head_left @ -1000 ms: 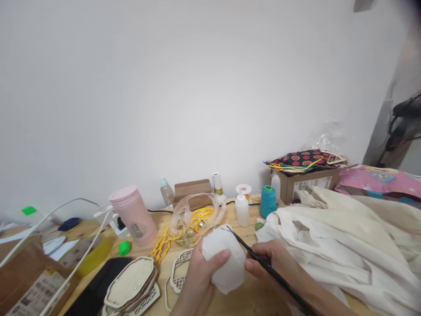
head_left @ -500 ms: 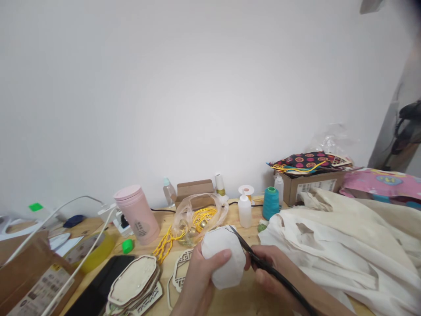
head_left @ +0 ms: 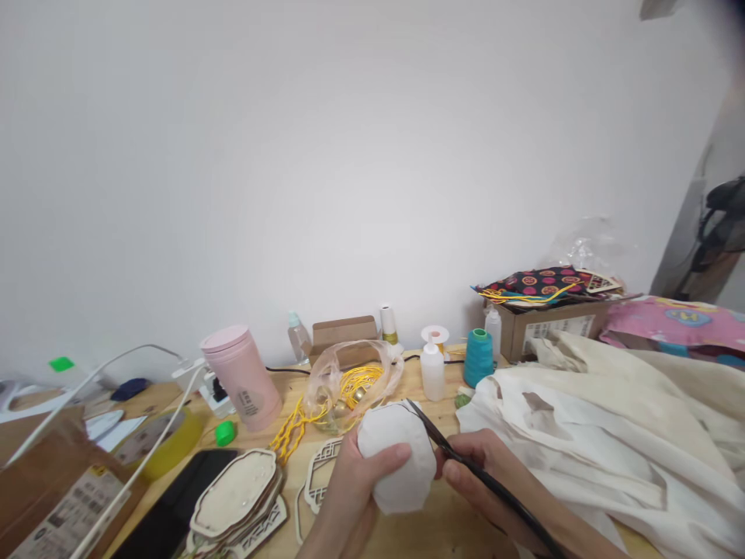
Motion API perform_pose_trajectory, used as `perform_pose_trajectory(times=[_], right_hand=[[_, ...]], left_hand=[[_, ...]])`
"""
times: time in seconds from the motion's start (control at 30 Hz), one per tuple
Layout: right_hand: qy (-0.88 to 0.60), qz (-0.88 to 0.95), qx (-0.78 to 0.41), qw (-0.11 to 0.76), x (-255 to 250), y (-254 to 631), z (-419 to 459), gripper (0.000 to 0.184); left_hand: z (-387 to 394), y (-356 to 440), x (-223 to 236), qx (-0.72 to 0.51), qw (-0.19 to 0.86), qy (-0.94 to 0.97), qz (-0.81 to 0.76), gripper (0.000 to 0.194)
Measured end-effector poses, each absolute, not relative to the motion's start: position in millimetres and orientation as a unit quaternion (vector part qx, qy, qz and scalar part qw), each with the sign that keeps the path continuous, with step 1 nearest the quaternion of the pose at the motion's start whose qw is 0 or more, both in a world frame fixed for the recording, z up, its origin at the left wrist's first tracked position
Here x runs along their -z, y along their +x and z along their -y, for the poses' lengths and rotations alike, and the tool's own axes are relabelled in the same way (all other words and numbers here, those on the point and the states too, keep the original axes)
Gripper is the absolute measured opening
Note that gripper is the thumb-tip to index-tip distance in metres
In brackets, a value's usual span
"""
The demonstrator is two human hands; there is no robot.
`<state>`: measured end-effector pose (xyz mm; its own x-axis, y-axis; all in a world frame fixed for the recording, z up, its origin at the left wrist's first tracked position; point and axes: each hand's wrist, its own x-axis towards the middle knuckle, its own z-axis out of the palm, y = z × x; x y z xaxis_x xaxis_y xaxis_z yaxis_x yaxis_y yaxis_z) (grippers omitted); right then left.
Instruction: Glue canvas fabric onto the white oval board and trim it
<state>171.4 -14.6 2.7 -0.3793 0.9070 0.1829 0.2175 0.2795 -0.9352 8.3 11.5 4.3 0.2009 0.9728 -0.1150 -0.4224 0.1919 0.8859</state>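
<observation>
One white rounded piece (head_left: pixel 401 458), which looks like cloth, is in the lower middle of the frame, held up above the wooden table (head_left: pixel 451 415). The left hand (head_left: pixel 366 477) pinches it from its left side: the thumb presses flat on the face and the other fingers go behind. This seems to hold the piece steady, with its upper right edge free for the blade. The right hand (head_left: pixel 480 462) is wrapped around one pair of black scissors (head_left: pixel 489 483), whose tip is at this edge; whether the blades are apart I cannot tell. Behind are one plastic bag (head_left: pixel 326 369) with yellow cords (head_left: pixel 361 380), one teal thread cone (head_left: pixel 478 359) and two squeeze bottles (head_left: pixel 432 376), perhaps placed for easy reach. At lower left are one pink tumbler (head_left: pixel 241 380) and one stack of wooden plaques (head_left: pixel 236 493), whose layers I cannot count exactly; one openwork frame (head_left: pixel 316 494) is partly hidden by the left forearm. At lower right, white cloth (head_left: pixel 564 435) lies in folds.
</observation>
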Motion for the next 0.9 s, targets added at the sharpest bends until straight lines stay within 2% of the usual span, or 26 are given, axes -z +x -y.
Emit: perform_pose_trajectory(times=[0.33,0.6,0.9], right_hand=[[-0.419,0.697,-0.457,0.361,-0.1,178.5,13.3,0.038],[-0.434,0.711,-0.430,0.348,7.8,182.7,8.3,0.037],[-0.405,0.716,-0.440,0.360,-9.8,177.0,18.0,0.063]], left_hand=[[-10.6,7.2,-12.0,-0.520,0.666,0.372,-0.384,0.039],[-10.4,6.3,-14.4,-0.526,0.654,0.362,-0.406,0.044],[-13.4,5.2,-14.9,-0.545,0.648,0.359,-0.393,0.038]])
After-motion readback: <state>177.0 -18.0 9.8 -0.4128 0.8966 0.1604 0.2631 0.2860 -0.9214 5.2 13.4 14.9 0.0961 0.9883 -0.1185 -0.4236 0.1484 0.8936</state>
